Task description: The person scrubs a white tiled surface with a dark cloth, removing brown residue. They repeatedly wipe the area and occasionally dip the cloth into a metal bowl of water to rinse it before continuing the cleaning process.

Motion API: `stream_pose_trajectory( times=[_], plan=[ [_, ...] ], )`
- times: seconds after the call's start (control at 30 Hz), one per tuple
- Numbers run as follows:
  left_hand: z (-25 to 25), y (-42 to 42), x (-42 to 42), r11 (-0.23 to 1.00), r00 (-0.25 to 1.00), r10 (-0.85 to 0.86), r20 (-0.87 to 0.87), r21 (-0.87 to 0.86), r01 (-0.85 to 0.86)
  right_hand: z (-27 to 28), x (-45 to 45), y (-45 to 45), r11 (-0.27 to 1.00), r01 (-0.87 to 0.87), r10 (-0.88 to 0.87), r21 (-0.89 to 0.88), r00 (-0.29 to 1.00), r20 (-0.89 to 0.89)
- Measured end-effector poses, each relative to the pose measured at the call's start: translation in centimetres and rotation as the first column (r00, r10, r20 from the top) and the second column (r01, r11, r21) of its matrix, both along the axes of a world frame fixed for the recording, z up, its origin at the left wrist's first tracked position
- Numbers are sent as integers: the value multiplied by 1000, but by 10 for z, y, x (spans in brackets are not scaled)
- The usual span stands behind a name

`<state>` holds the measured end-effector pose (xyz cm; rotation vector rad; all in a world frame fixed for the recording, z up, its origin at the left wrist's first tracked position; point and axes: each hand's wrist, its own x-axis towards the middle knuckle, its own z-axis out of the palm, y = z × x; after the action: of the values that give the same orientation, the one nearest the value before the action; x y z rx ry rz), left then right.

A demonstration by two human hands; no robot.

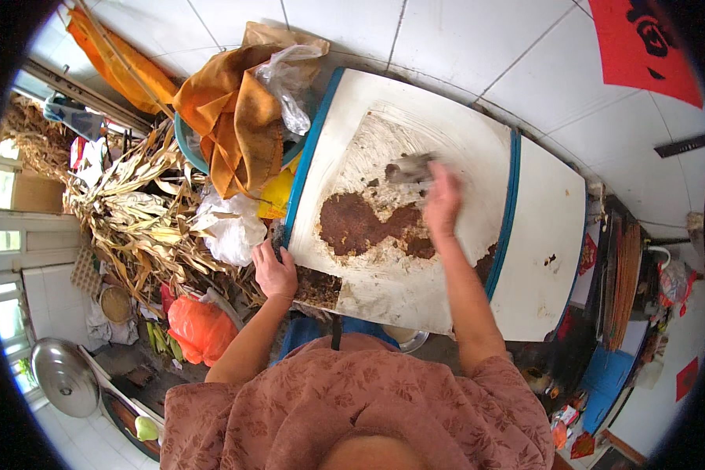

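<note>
A white panel-like surface with blue edge strips lies before me, its paint worn and rough in the middle. Brown rust patches spread across the worn area. My right hand is over the panel, closed on a grey wad that is motion-blurred; whether it is cloth or a scouring pad is unclear. Dark loose crumbs lie around the wad. At the panel's left edge rests my left hand, fingers curled beside a dark grey fuzzy piece. Whether it grips that piece or the edge cannot be made out.
Beyond the left edge stand a green tub with an orange cloth over it, dry corn husks and a red plastic bag. A tiled wall borders the far side. Metal lid lies lower left.
</note>
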<state>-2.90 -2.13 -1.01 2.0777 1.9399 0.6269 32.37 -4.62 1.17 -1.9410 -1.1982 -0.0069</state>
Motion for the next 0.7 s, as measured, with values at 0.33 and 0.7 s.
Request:
stream_pose_trajectory(
  times=[0.33,0.7],
  plan=[
    [8,3,6,1000,1000,-26,15,8,25,-28,-43,74,993,-22,53,-112,957,286],
    [4,2,7,1000,1000,-22,18,5,22,-31,97,160,965,188,-162,-181,976,148]
  ],
)
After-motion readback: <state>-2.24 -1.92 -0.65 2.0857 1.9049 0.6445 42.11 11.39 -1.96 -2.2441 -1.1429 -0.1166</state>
